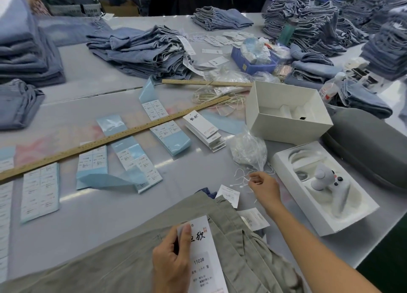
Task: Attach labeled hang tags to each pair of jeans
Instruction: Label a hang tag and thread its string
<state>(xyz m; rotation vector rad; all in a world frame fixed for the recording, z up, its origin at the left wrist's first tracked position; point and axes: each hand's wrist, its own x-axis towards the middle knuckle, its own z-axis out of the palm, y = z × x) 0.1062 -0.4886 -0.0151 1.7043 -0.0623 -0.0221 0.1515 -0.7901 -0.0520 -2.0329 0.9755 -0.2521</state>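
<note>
Grey-green jeans, white hang tag with black lettering, pale-blue label sheets, tan ruler, blue denim stacks.

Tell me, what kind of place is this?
Probably a clothing factory's finishing room. Folded jeans sit in many stacks on a long table, beside label sheets and a pile of hang tags.

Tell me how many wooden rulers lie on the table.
2. One long ruler runs diagonally over the sticker sheets; one shorter ruler lies farther back, before the jeans pile. More may be hidden.
</note>
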